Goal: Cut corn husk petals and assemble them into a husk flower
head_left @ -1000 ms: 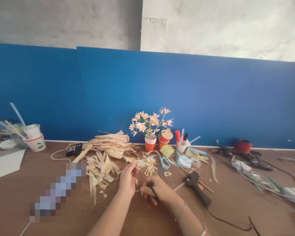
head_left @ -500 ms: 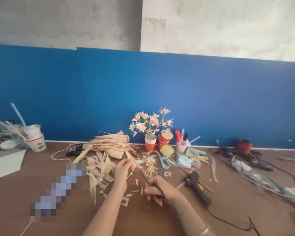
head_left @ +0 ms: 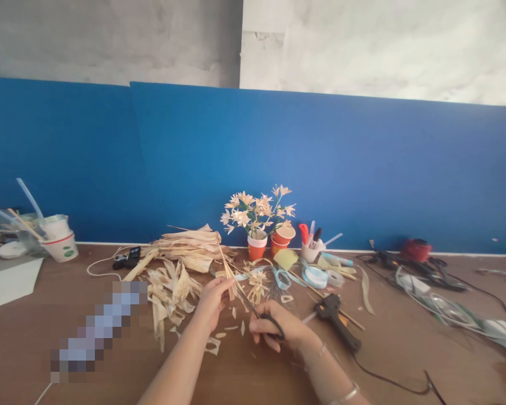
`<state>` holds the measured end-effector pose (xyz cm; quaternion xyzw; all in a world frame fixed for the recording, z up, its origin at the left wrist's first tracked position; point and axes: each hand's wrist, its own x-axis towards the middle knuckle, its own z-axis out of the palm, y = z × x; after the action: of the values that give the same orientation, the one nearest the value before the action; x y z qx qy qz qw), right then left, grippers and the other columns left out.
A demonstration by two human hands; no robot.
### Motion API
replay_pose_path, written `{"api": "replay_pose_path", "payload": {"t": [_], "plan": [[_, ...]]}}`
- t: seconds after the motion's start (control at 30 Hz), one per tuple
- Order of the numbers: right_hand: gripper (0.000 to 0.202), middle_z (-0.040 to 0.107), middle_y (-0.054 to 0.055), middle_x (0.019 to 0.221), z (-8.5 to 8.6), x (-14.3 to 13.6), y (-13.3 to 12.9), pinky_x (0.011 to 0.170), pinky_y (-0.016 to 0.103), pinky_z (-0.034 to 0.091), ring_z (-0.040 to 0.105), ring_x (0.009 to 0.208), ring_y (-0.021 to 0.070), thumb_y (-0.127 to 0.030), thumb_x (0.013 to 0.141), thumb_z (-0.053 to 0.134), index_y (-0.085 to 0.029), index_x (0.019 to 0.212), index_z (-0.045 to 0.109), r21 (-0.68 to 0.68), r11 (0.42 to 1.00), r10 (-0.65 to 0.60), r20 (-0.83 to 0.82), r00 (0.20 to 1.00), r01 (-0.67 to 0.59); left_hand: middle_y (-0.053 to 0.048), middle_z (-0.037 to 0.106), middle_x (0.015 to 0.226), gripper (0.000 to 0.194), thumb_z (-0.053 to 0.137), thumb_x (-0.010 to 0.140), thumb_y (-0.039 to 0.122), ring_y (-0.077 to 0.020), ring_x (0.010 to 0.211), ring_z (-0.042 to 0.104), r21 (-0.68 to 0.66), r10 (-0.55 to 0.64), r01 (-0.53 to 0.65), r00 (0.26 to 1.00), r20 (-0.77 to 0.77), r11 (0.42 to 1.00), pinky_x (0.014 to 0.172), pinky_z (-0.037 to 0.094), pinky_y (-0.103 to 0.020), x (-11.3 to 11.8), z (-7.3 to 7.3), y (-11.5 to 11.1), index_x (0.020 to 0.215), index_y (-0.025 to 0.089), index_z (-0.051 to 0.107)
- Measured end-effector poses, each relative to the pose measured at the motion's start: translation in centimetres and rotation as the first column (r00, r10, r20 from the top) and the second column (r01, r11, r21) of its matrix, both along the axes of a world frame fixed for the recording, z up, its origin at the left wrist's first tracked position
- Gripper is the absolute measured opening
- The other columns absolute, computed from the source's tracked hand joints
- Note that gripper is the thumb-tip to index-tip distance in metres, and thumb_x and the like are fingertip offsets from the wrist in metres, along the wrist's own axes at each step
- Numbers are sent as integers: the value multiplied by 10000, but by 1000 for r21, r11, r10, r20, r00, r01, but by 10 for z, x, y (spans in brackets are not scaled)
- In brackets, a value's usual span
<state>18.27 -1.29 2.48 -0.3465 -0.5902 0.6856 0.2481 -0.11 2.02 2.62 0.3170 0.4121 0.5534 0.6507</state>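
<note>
My left hand [head_left: 213,301] pinches a strip of dried corn husk [head_left: 226,261], which points up and away from the fingers. Black-handled scissors [head_left: 274,326] sit in my right hand [head_left: 276,323], their blades slanting up and left to the husk just beside my left fingertips. Whether the blades are closed on the husk is too small to tell. Below and between my hands, small cut husk scraps [head_left: 220,335] lie on the brown table [head_left: 253,377]. A heap of crumpled husks [head_left: 172,289] is left of my left hand, with longer husks [head_left: 189,247] behind it.
Husk flowers [head_left: 257,208] stand in an orange paper cup [head_left: 257,247] at the back. A black glue gun [head_left: 335,320] with its cord lies right of my right hand. Blue ribbon rolls [head_left: 316,277], a cup of pens [head_left: 310,251] and tangled cables [head_left: 438,306] are further off.
My left hand has shifted slightly to the right, and the husk strip in it now stands more upright. My right hand with the scissors has barely moved.
</note>
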Motion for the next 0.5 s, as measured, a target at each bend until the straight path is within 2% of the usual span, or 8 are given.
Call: {"api": "replay_pose_path", "payload": {"t": [0.2, 0.5], "plan": [[270, 638, -10, 587, -1, 1, 1, 284, 153, 197, 416, 291, 16, -365, 705, 713, -108, 692, 632, -13, 1000, -4, 26, 1000, 4, 35, 581, 535, 192, 763, 573, 197, -69, 457, 515, -72, -30, 39, 993, 111, 997, 423, 389, -169, -1, -1, 2, 637, 143, 589], [273, 641, -6, 591, 1, 2, 0, 288, 155, 199, 396, 294, 17, -371, 707, 710, -111, 702, 626, 19, 1000, 0, 73, 997, -1, 35, 568, 507, 138, 721, 597, 154, -66, 439, 509, -60, -50, 56, 994, 101, 997, 411, 385, -168, -4, -4, 4, 605, 138, 584]]}}
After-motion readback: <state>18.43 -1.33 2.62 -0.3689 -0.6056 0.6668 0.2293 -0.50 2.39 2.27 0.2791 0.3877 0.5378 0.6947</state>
